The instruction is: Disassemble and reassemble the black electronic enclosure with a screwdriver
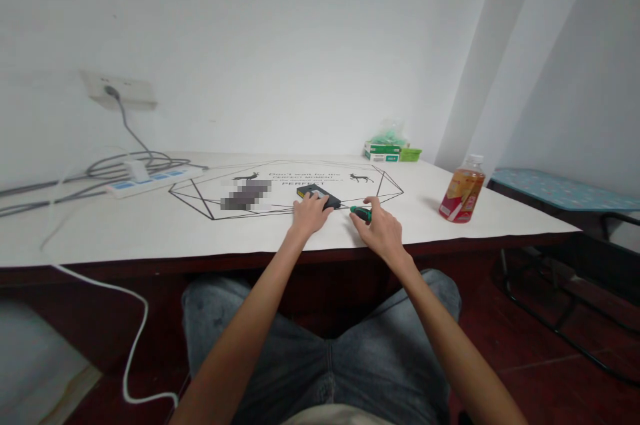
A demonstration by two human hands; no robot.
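Observation:
A flat black rectangular case (327, 198) with a yellow strip along its left edge lies on the white tabletop. My left hand (311, 213) is over its near side, fingers on top and thumb by the front right edge, gripping it. To the right, my right hand (383, 230) holds a green-and-black screwdriver (362, 214) by the handle, thumb and index finger on either side. Its thin shaft points left toward the case's right corner; whether the tip touches is too small to tell. A pixelated dark object (246, 195) lies left of the case.
A drink bottle (462, 189) stands at the right. Green-and-white boxes (385, 150) sit at the back. A power strip (156, 181) with coiled grey cables is on the left. A white cable (135, 338) hangs over the table's front edge. A black-framed chair (575, 278) is at right.

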